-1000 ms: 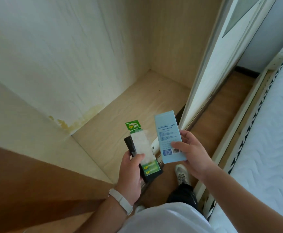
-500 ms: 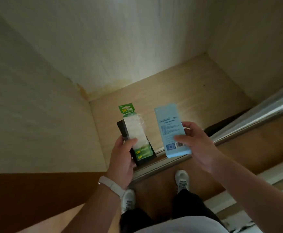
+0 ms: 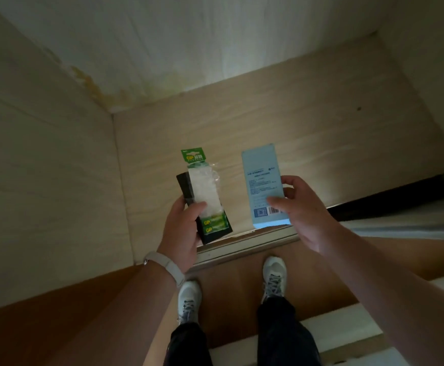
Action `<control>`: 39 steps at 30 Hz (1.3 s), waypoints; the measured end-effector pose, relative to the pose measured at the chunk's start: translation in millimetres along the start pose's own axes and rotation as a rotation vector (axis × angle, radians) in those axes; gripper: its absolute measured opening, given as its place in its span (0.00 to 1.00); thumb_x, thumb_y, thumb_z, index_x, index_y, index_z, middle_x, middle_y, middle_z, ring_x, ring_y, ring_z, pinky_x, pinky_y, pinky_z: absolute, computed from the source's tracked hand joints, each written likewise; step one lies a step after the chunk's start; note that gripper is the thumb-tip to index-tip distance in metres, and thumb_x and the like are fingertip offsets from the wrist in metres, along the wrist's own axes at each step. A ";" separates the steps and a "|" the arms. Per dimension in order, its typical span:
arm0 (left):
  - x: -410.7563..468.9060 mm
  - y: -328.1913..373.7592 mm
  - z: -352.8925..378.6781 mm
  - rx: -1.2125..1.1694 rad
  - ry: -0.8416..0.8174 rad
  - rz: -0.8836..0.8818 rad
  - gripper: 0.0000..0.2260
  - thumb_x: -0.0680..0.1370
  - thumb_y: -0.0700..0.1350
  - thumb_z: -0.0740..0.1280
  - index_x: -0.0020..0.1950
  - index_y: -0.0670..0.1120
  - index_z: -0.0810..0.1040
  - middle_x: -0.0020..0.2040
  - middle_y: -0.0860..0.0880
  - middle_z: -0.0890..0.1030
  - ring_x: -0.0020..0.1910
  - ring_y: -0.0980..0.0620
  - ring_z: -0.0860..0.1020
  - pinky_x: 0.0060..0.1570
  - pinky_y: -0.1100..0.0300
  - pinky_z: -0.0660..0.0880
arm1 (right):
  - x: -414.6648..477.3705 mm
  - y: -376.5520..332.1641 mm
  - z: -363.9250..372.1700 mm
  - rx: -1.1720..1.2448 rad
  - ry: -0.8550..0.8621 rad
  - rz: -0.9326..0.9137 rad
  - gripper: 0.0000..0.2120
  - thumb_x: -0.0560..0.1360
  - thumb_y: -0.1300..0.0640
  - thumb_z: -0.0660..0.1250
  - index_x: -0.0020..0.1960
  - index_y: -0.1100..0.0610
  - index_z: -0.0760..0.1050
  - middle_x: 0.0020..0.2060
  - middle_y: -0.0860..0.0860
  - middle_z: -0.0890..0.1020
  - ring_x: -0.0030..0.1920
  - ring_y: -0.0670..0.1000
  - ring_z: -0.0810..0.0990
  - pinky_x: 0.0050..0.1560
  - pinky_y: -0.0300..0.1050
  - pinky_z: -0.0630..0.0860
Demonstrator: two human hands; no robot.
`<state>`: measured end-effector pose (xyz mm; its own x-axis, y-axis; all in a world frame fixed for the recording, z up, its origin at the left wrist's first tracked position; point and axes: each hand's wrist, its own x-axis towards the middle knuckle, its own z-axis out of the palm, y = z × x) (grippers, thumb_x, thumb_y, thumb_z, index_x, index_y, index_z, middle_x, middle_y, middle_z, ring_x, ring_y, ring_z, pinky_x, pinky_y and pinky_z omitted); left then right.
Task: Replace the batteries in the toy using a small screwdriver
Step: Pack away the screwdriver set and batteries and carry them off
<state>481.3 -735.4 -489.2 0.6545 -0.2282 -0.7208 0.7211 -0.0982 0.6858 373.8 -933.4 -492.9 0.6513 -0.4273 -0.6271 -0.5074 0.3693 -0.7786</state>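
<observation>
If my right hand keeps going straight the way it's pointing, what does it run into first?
Nothing stands close ahead. The right hand, leading with the light blue box it holds, would probably meet the cabinet's bare wooden floor, or the white back wall beyond; depth is unclear.

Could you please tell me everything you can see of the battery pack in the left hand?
The battery pack is a narrow strip with a green card header on top, crinkled clear plastic below it, and green batteries showing at the bottom end. Glare on the plastic hides what is in the middle. It points away from the person, tilted slightly, and lies flat against a black block behind it. The left hand grips both together, with the thumb across the plastic.
</observation>
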 end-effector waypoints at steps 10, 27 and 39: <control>112.3 -43.7 -12.2 0.060 0.059 -0.019 0.12 0.80 0.37 0.66 0.61 0.48 0.80 0.47 0.50 0.87 0.44 0.51 0.86 0.38 0.56 0.82 | 105.0 47.8 3.3 -0.138 0.016 0.034 0.18 0.74 0.67 0.71 0.56 0.50 0.72 0.51 0.53 0.84 0.43 0.49 0.85 0.44 0.45 0.78; 144.8 -31.1 -49.1 0.250 0.190 0.130 0.13 0.79 0.36 0.68 0.60 0.51 0.83 0.50 0.52 0.88 0.49 0.52 0.86 0.44 0.60 0.82 | 150.6 53.2 33.0 -0.533 0.105 -0.104 0.14 0.71 0.58 0.72 0.54 0.50 0.75 0.41 0.42 0.82 0.38 0.37 0.81 0.34 0.33 0.72; 137.0 -28.3 -49.2 0.682 0.378 0.359 0.14 0.77 0.43 0.70 0.37 0.61 0.78 0.34 0.60 0.83 0.37 0.59 0.81 0.42 0.57 0.78 | 152.0 54.9 26.0 -0.642 0.115 -0.207 0.12 0.70 0.59 0.73 0.44 0.46 0.72 0.38 0.41 0.79 0.36 0.30 0.76 0.31 0.26 0.69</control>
<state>561.8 -716.2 -612.3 0.9361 -0.0303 -0.3505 0.2409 -0.6709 0.7013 459.6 -956.6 -630.4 0.7251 -0.5343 -0.4344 -0.6358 -0.2773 -0.7203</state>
